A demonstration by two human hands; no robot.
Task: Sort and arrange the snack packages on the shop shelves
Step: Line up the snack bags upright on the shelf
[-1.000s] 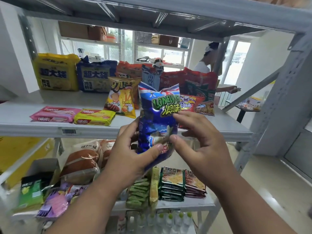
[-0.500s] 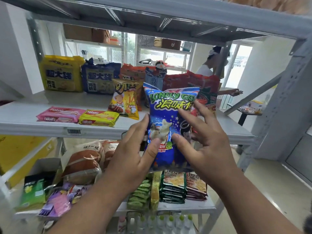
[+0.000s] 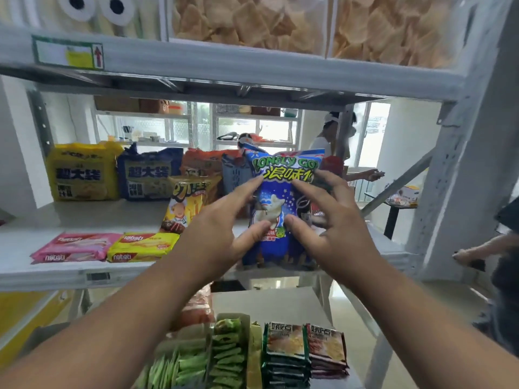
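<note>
Both hands, L [image 3: 222, 234] & R [image 3: 334, 228], pinch blue snack bag [image 3: 276, 203] upright at middle shelf [image 3: 56, 272] front edge; bare shelf behind the wafer packs [image 3: 104, 247].

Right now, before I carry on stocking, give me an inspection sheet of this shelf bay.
Surface: grey middle shelf, part bare.
Job's things: blue snack bag upright at the shelf front; yellow chip bag beside it; pink wafer pack and yellow wafer pack lying flat.
Clutter: noodle multipacks along the back.
Grippers: left hand and right hand both hold the blue bag.
Cables: nothing seen.
Surroundings: another person behind the rack.
</note>
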